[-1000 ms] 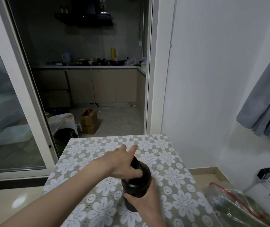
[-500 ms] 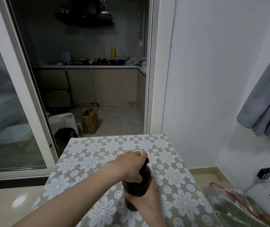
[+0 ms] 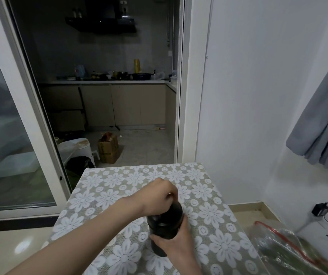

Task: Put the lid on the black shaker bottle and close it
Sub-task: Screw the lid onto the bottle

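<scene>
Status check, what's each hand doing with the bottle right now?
Left hand gripping the lid on top. Right hand wrapped around the black plastic shaker bottle, upright on the floral tablecloth. Nothing in the way.

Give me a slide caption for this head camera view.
Left hand presses the lid onto the black shaker bottle while right hand steadies it.

From my feed I've got a table with a grey tablecloth printed with white flowers (image 3: 103,187) filling the bottom. Off its right edge lies a clear plastic bag with a red strip (image 3: 286,247) on the floor, near a small black plug adapter (image 3: 320,209) in the wall. A grey curtain (image 3: 324,124) hangs top right. Through the doorway there's a dim kitchen: brown cardboard box (image 3: 108,148) on the tiles, black range hood (image 3: 101,23) up high, yellow canister (image 3: 136,65) on the counter.
</scene>
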`<state>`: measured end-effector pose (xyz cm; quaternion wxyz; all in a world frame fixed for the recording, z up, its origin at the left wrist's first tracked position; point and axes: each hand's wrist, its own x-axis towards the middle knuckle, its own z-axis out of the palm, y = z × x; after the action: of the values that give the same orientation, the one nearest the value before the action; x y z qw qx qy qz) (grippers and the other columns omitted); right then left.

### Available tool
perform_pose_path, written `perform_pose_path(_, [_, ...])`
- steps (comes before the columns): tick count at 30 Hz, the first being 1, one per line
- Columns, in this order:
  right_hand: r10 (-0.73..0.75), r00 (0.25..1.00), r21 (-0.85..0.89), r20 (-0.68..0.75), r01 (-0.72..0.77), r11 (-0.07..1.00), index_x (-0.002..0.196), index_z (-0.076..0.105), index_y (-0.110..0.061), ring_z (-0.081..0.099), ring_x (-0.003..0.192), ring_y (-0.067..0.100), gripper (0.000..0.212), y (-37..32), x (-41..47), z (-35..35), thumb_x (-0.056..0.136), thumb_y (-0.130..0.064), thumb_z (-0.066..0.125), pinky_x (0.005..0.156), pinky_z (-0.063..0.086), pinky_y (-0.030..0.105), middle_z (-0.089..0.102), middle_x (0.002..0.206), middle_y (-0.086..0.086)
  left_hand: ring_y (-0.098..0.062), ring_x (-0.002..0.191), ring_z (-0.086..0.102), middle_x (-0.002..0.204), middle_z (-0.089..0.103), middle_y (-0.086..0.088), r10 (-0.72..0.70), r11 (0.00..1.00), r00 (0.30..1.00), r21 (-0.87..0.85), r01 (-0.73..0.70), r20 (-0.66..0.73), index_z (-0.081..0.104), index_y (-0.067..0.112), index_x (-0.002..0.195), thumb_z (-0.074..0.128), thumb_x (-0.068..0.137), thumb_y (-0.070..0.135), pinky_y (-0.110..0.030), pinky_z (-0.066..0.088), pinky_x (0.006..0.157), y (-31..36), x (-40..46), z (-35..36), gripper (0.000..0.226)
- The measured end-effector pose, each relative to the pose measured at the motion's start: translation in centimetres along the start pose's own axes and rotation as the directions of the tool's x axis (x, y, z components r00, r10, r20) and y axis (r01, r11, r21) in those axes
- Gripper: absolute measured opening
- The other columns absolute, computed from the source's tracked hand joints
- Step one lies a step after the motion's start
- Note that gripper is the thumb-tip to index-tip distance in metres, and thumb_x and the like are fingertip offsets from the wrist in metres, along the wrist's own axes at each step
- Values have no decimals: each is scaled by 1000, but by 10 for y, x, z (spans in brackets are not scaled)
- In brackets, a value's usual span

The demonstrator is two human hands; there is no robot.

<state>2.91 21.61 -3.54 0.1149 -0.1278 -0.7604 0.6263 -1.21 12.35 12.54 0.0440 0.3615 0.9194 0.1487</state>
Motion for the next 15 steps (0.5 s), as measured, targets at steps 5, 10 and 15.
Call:
perform_pose_path(5, [10, 1000, 20, 26, -11, 1000, 110, 43, -30, 56, 77, -18, 81, 0, 0, -1, 47, -17, 93, 58, 42, -5, 58, 93, -20, -22, 68, 50, 70, 48, 0, -274, 889, 961, 390, 238, 38, 46, 13, 72, 45, 81, 66, -30, 38, 56, 0, 8, 7, 54])
perform_pose_path(10, [10, 1000, -8, -5, -10, 1000, 110, 44, -30, 55, 77, -19, 82, -3, -2, 0, 43, -23, 92, 58, 44, 1, 55, 90, -22, -24, 83, 53, 101, 58, -8, -242, 943, 953, 274, 186, 184, 55, 7, 104, 55, 84, 37, -35, 46, 70, -5, 7, 2, 37])
perform_pose_path(15, [13, 1000, 11, 2, -13, 1000, 114, 45, -28, 57, 90, -7, 88, -4, -2, 0, 38, -30, 90, 61, 43, 8, 57, 96, -21, -30, 123, 43, 135, 49, -11, -80, 987, 960, 153, 40, 269, 45, 13, 131, 53, 82, -1, -44, 44, 98, -7, 4, -1, 52])
